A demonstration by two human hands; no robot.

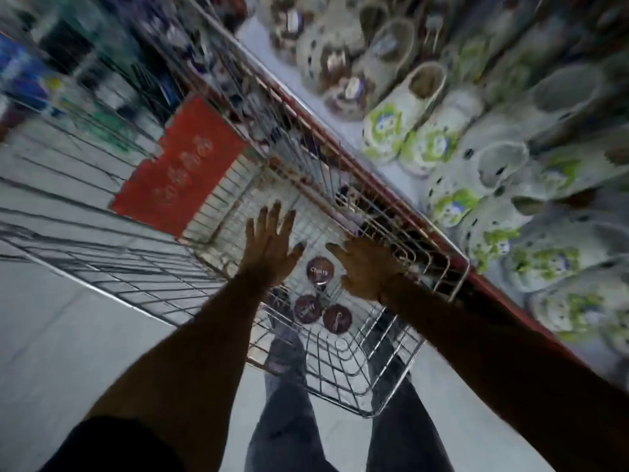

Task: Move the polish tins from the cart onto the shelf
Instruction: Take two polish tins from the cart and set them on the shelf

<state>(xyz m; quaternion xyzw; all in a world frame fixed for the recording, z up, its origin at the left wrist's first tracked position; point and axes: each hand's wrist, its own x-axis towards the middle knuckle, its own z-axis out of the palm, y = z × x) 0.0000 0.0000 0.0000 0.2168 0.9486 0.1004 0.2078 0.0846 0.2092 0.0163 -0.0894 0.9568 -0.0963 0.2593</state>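
Three round dark-brown polish tins lie in the wire cart [343,369]: one [320,270] between my hands, two more [308,309] [337,318] nearer to me. My left hand [270,248] hovers over the cart with fingers spread, holding nothing. My right hand [366,267] is also open above the cart's right side, fingers apart, just right of the upper tin. The shelf [384,172] runs along the right, with a red front edge. The picture is blurred.
The shelf carries many white clogs [401,114] with green prints, packed close. A red sign [180,165] hangs on the cart's far end. More wire mesh [102,253] stands at the left. My legs [286,403] are below the cart on a pale floor.
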